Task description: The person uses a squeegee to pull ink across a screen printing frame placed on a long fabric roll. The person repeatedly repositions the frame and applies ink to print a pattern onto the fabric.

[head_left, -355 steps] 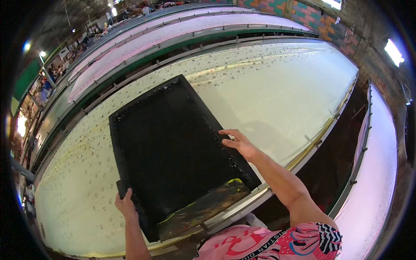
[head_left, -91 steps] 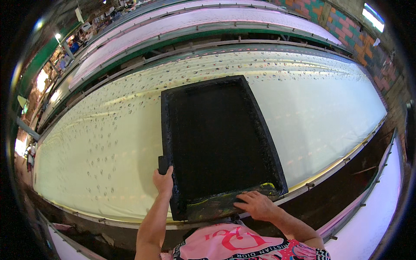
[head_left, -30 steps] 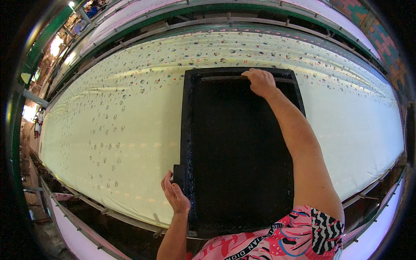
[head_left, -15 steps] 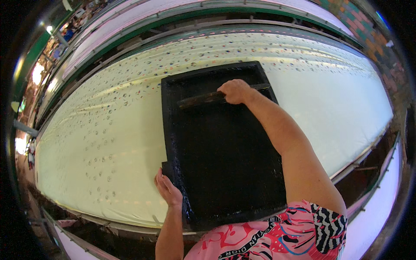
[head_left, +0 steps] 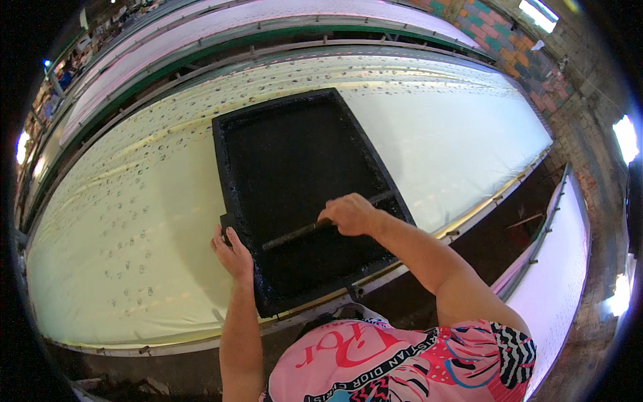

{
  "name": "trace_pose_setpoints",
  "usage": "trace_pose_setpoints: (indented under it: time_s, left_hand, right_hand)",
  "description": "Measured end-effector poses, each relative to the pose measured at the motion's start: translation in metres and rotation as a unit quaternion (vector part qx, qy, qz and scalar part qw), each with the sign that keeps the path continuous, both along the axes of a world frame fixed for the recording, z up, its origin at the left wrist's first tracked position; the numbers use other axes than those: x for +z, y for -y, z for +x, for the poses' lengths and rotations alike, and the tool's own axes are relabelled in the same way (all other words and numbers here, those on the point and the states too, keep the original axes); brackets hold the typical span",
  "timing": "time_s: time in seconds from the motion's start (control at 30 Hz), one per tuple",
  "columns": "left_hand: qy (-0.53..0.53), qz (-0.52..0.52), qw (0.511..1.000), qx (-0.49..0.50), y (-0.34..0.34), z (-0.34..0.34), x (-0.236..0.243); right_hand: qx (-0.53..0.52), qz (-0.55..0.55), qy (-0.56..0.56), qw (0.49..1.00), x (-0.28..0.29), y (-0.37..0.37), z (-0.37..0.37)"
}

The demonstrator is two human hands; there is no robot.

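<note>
A black rectangular screen frame (head_left: 288, 154), its inside dark and wet, lies on pale yellow cloth (head_left: 449, 141). My right hand (head_left: 351, 214) is closed around a long dark squeegee bar (head_left: 288, 234), which lies crosswise over the lower half of the screen. My left hand (head_left: 232, 253) is at the frame's left edge beside a small dark tab, fingers loosely bent and apart, seemingly touching it without a grip. Small scattered printed motifs (head_left: 134, 187) show on the cloth to the left and along the far side.
Long rails (head_left: 281, 48) and further cloth-covered tables (head_left: 281, 20) run beyond this table. A lilac-covered table (head_left: 556, 281) stands at the right, across a dark gap. A wall of coloured blocks (head_left: 495, 40) with bright openings is at the upper right.
My right hand has drawn the bar from the screen's far end toward me, past its middle. Earlier, about three seconds ago, that hand was at the near end and my left hand gripped the edge.
</note>
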State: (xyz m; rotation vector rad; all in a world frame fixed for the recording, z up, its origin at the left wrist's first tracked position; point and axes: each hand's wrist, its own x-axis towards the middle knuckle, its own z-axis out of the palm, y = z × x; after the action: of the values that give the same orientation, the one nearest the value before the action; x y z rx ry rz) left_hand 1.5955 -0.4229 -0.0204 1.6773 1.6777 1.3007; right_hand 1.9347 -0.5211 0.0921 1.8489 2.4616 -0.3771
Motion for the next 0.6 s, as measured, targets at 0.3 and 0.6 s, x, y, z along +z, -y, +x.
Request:
trace_pose_setpoints:
  time_s: [0.3,0.6]
  left_hand:
    - [-0.061,-0.08,0.994,0.03,0.004,0.008,0.017]
    - [-0.118,-0.105,0.986,0.06,-0.001,0.003,0.005]
  right_hand:
    - [-0.013,0.034,0.001,0.999,-0.008,0.125,-0.038]
    - [0.041,0.093,-0.091,0.991,-0.022,0.162,-0.03]
